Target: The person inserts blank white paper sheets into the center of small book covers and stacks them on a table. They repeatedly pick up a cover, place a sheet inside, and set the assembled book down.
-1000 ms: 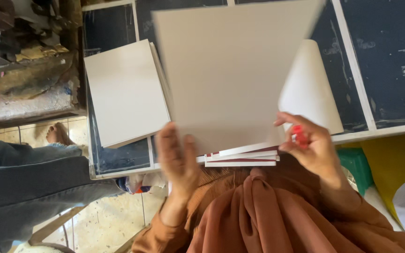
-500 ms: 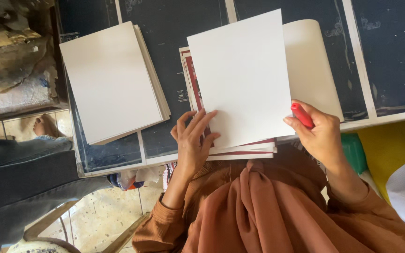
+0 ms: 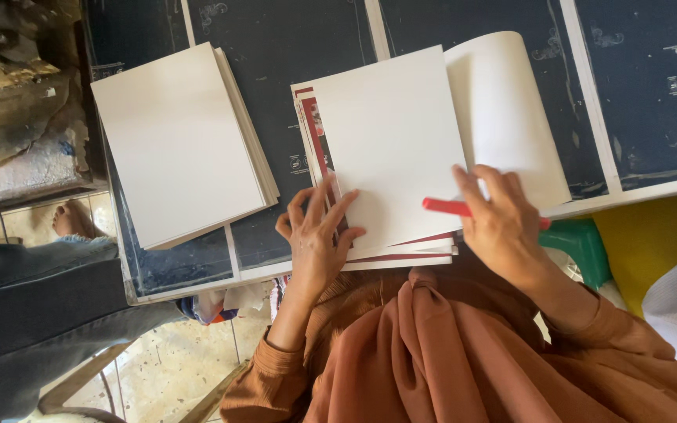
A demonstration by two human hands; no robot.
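A white sheet (image 3: 389,141) lies on top of a stack of white sheets with red print (image 3: 319,133) on the dark table (image 3: 291,47). My left hand (image 3: 316,235) rests flat on the stack's lower left corner, fingers spread. My right hand (image 3: 499,223) presses on the sheet's lower right edge and holds a red pen-like tool (image 3: 448,207). To the right a curled white sheet (image 3: 507,102) bends up from under the stack.
A second stack of blank white sheets (image 3: 174,141) lies to the left on the table. Another person's jeans leg (image 3: 33,313) and bare foot (image 3: 72,219) are at the left. A green stool (image 3: 581,247) and yellow object (image 3: 644,235) sit right.
The white sheet, held up in front of me a second ago, has come down flat onto the stack. Both hands followed it down and now press on it.
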